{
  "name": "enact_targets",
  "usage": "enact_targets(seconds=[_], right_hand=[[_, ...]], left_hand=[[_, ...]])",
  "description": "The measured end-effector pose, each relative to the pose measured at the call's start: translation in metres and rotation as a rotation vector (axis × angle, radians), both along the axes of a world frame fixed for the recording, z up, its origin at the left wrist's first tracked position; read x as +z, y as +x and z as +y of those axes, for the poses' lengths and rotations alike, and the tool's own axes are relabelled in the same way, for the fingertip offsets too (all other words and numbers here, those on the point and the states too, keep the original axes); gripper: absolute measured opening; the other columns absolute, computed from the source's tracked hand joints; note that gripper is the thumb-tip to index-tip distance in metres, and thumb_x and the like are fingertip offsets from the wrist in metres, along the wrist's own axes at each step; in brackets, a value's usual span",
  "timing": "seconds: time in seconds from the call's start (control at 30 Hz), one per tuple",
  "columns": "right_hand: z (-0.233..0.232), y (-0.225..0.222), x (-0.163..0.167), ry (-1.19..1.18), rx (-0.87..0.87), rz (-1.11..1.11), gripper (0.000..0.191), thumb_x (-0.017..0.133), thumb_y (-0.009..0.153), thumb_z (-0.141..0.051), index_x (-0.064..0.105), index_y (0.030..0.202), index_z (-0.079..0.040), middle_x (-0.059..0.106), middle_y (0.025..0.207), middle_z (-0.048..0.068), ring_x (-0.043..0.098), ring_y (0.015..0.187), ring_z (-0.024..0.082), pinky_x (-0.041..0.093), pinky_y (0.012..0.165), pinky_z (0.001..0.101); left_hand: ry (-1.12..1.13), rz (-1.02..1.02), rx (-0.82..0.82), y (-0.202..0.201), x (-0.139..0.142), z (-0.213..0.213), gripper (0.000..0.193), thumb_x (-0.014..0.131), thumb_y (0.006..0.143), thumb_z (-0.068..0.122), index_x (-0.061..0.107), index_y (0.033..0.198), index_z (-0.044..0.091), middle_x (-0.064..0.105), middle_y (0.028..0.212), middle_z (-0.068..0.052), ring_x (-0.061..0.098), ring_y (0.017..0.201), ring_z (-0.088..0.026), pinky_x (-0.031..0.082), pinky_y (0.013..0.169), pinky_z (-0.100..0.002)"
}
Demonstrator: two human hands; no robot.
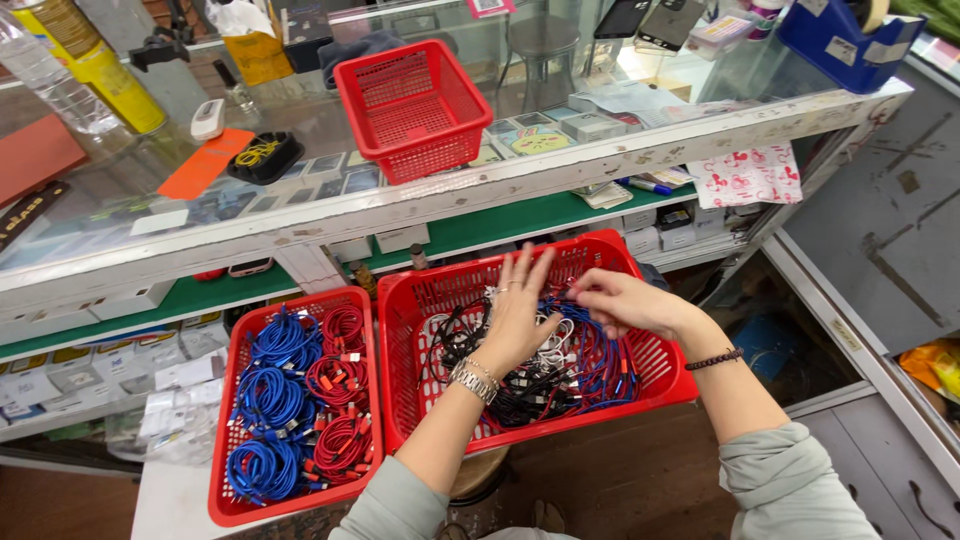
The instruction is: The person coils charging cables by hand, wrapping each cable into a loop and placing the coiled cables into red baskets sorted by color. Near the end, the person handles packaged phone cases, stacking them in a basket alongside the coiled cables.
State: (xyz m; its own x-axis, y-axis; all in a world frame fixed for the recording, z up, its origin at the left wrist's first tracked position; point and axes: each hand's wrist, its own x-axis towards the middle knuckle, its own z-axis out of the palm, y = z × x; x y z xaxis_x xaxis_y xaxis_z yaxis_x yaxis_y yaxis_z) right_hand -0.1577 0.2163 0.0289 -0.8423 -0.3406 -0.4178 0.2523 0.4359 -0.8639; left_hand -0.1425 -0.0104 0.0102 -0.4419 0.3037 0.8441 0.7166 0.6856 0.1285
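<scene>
i look down at a shop counter with a glass top (pixel 120 215) framed in chipped white paint, a green shelf (pixel 500 222) under it stacked with small boxes, and grey floor off to my right. on the glass sits an empty red mesh basket (pixel 412 108); a blue tape dispenser (pixel 845 40) stands at the far right end.

below the counter edge two red plastic baskets sit side by side, rims touching. the left basket (pixel 228 420) holds neat coils of blue and red cable (pixel 290 400). the right basket (pixel 660 375) holds a loose tangle of black, white, blue and red cables (pixel 560 375), filling most of it.

both my hands are in the right basket. my left hand (pixel 515 310), with a metal watch at the wrist, is spread, fingers fanned, lying on the tangle. my right hand (pixel 625 300) curls at the back rim, fingertips seemingly pinching a strand, though i cannot tell which one.

open room lies right of the baskets, over the dark floor.
</scene>
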Motion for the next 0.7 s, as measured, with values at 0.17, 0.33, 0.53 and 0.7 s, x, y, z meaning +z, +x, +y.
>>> enact_targets(seconds=[0.17, 0.33, 0.53, 0.7], right_hand=[[0.050, -0.007, 0.026, -0.049, 0.275, 0.193, 0.030, 0.065, 0.098, -0.025, 0.074, 0.119, -0.005, 0.072, 0.095, 0.001, 0.063, 0.086, 0.011, 0.050, 0.075, 0.0268], [0.085, -0.012, -0.043, 0.526, 0.154, 0.561, 0.024, 0.068, 0.094, -0.028, 0.080, 0.097, -0.007, 0.079, 0.095, 0.007, 0.072, 0.088, 0.016, 0.056, 0.083, 0.0311], [0.049, -0.013, -0.054, -0.031, -0.231, 0.459, 0.034, 0.055, 0.105, -0.029, 0.068, 0.092, 0.000, 0.072, 0.085, 0.007, 0.068, 0.085, 0.014, 0.053, 0.082, 0.0288], [0.004, -0.008, 0.008, -0.724, -0.044, 0.404, 0.036, 0.054, 0.106, -0.027, 0.067, 0.088, 0.001, 0.055, 0.084, 0.005, 0.048, 0.081, 0.014, 0.041, 0.081, 0.0309]], left_hand=[[0.227, -1.397, -0.535, -0.025, 0.012, -0.002, 0.027, 0.059, 0.102, 0.024, 0.075, 0.115, 0.006, 0.079, 0.107, -0.007, 0.066, 0.086, -0.015, 0.056, 0.076, -0.032], [1.030, -1.159, -0.808, -0.063, 0.013, -0.076, 0.027, 0.057, 0.111, 0.021, 0.075, 0.109, 0.000, 0.054, 0.071, 0.006, 0.052, 0.065, -0.006, 0.052, 0.068, -0.026], [0.366, -1.568, -0.503, -0.064, -0.005, -0.088, 0.058, 0.050, 0.102, 0.045, 0.075, 0.114, -0.006, 0.077, 0.091, -0.008, 0.070, 0.072, -0.023, 0.061, 0.072, -0.037], [0.052, -0.629, -0.355, -0.046, -0.026, -0.007, 0.131, 0.092, 0.063, 0.053, 0.026, 0.154, -0.015, 0.047, 0.143, -0.039, 0.046, 0.133, -0.047, 0.037, 0.108, -0.048]])
